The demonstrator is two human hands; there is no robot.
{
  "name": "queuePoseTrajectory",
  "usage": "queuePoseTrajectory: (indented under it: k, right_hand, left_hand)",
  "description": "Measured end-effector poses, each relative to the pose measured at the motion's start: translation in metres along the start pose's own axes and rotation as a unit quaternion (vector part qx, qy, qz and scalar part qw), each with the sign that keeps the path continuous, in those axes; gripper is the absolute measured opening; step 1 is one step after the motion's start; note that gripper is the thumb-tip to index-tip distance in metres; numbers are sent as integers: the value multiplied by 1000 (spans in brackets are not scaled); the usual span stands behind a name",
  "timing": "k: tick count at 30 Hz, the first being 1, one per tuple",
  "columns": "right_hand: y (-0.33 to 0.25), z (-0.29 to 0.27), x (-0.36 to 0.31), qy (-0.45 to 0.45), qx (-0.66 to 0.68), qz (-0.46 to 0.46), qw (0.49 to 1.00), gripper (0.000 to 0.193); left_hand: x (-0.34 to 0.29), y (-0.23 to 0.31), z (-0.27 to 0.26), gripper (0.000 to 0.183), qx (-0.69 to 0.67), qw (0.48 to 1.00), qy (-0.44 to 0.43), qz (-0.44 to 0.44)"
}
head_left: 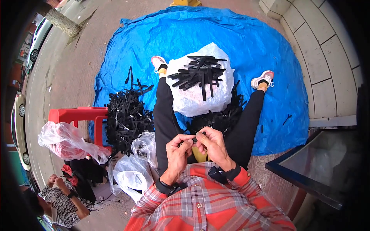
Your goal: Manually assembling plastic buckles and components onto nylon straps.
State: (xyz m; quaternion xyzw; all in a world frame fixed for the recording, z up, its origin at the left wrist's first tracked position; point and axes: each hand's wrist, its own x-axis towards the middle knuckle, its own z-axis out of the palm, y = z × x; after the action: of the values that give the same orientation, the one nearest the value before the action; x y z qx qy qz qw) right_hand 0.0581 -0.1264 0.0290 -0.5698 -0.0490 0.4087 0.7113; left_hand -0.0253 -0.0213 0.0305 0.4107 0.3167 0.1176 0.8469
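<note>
My left hand [179,151] and my right hand [212,145] meet in front of my lap, fingertips pinched together. Between them is a small black piece [194,140], mostly covered by the fingers; its kind cannot be made out. Beyond the hands, a stuffed white plastic bag [187,104] stands between my legs with a heap of black straps [200,73] on top. More black straps [216,120] lie between my thighs, just past the hands. To the left of my leg is a larger pile of black straps [129,115], with small shiny bits among them.
A blue tarp [135,46] spreads under everything. At left stand a red plastic stool [79,112], a clear plastic bag [63,142] and white plastic bags [133,173]. Another person [63,200] sits at lower left. A dark-framed glass panel [316,165] is at right, near a tiled wall [327,54].
</note>
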Motion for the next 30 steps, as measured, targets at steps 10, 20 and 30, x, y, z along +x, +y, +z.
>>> queuePoseTrajectory:
  k: [10, 20, 30]
  right_hand:
    - [2, -2, 4, -16, 94, 33, 995, 16]
    - [-1, -3, -4, 1, -38, -2, 999, 15]
    - [1, 7, -12, 13, -510, -436, 741, 12]
  left_hand:
    - [2, 5, -1, 9, 66, 998, 3, -10]
    - [2, 2, -6, 7, 134, 991, -15, -8]
    - [2, -13, -5, 13, 218, 967, -6, 133]
